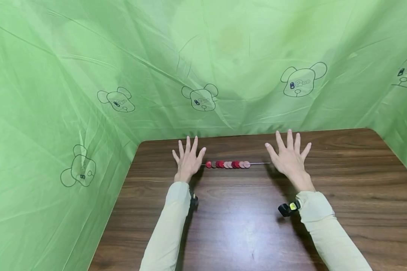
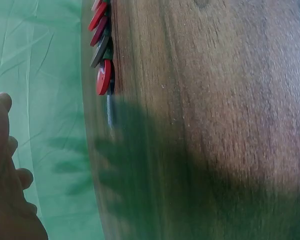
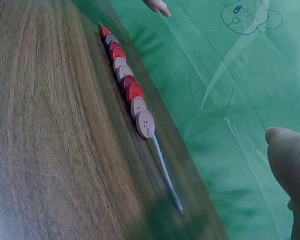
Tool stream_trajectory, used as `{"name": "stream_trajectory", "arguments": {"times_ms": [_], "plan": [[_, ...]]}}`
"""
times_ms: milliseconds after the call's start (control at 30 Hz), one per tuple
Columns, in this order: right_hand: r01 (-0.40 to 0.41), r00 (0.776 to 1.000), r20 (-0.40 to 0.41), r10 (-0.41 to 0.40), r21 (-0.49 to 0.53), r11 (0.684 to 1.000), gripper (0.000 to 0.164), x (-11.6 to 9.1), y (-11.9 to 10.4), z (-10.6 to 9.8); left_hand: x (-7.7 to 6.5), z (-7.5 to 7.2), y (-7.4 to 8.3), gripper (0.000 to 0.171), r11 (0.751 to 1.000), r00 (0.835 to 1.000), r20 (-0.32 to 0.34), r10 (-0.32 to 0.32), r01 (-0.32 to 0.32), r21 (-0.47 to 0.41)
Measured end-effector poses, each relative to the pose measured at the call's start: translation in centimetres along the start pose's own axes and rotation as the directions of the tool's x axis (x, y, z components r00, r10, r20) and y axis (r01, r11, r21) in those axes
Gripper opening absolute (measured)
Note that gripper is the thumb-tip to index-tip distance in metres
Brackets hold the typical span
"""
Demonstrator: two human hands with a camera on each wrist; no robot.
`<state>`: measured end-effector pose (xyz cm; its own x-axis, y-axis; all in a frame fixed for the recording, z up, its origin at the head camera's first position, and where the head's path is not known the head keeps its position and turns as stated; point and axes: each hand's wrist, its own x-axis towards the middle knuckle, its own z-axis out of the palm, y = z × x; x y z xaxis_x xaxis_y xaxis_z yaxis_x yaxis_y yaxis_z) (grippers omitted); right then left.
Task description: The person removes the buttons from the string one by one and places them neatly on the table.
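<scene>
A row of overlapping buttons (image 1: 228, 165), in red, dark red, pink and grey-brown, lies threaded on a pale string (image 3: 165, 172) across the wooden table. In the head view my left hand (image 1: 188, 162) is spread beside the left end of the row, thumb near the short string end. My right hand (image 1: 289, 158) is spread too, its thumb close to the longer string tail. Both hands hold nothing. In the right wrist view the nearest pink button (image 3: 145, 124) has several holes, with the string coming out of it. A red button (image 2: 104, 77) ends the row in the left wrist view.
The brown wooden table (image 1: 224, 226) ends at a green cloth (image 1: 244, 67) with bear-head drawings, which rises behind it and at the sides. A black device (image 1: 288, 209) sits on the right wrist, another (image 1: 194, 199) on the left. Hand shadows fall on the table.
</scene>
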<state>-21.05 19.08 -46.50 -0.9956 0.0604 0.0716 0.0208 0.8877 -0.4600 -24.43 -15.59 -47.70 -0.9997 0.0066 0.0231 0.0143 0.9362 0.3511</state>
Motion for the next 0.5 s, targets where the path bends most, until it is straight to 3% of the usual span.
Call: {"name": "stream_trajectory", "arguments": {"times_ms": [300, 500], "plan": [[0.029, 0.999, -0.014, -0.029, 0.023, 0.999, 0.074, 0.1, 0.6, 0.3, 0.2, -0.2, -0.6, 0.066, 0.998, 1.000, 0.001, 0.005, -0.005, -0.062], [0.118, 0.993, -0.028, -0.116, 0.131, 0.984, 0.075, 0.5, 1.2, 0.8, 0.5, -0.3, -1.4, 0.056, 0.980, 1.000, 0.004, 0.009, -0.008, -0.198]]}}
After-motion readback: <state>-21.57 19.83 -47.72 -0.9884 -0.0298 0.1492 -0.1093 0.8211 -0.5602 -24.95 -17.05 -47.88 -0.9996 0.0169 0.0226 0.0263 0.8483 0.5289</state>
